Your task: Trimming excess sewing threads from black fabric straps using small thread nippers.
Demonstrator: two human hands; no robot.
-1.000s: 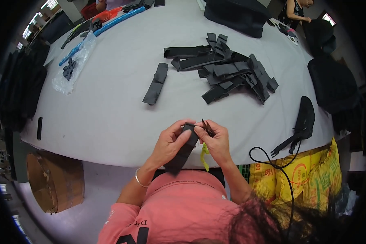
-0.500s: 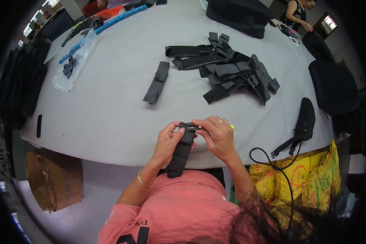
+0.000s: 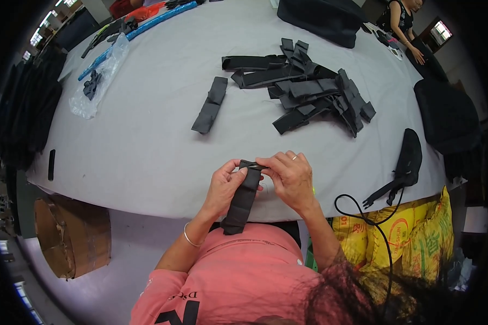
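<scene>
black strip [image 3: 242, 201] over edge of table [image 3: 141, 146], lower end near shirt [image 3: 249, 265]. left hand [image 3: 224, 187] pinches upper end; right hand [image 3: 290, 180] grips snips [image 3: 255, 167] there. strip likely light, soft, foldable; best hold: side edges.

Right hand turned over; scissors now lie across the strip.
One second ago the blades of the small dark metal scissors [image 3: 256, 167] pointed away from the body; now they cross the top end of the folded black fabric strip [image 3: 240, 206], right hand [image 3: 291, 181] back uppermost. Strip's face turned more fully to view; left hand's [image 3: 221, 188] thumb shifted from its face toward its edge. Yellow-green ribbon [image 3: 313, 190], formerly hanging below the fingers, mostly hidden beside the right wrist. Background: co-worker's hand [image 3: 417, 55] lowered onto black item [image 3: 429, 64].
</scene>
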